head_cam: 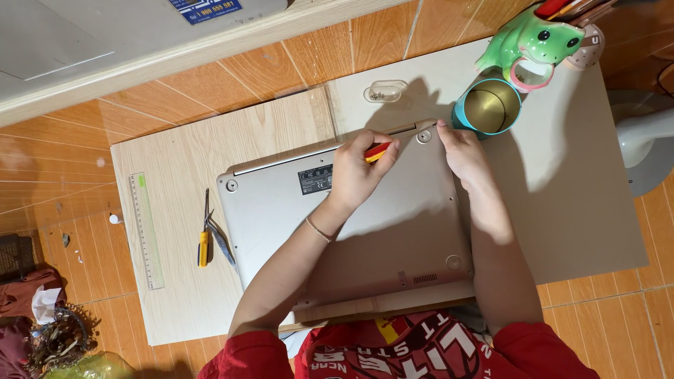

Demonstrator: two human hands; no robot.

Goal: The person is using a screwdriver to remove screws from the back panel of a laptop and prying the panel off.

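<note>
A silver laptop (281, 217) lies upside down on a low pale wooden table (175, 154), its bottom panel facing up. My left hand (358, 172) rests on the panel near the far edge, closed around a red and yellow screwdriver (378, 151). My right hand (463, 151) has its fingertips at the laptop's far right corner, beside a round rubber foot (424, 136); it holds nothing that I can see.
A small clear dish with screws (385, 91) sits behind the laptop. A teal cup (489, 107) and a green frog holder (537, 42) stand at the far right. A yellow-handled screwdriver (203, 245), tweezers (221, 242) and a clear ruler (146, 231) lie at the left.
</note>
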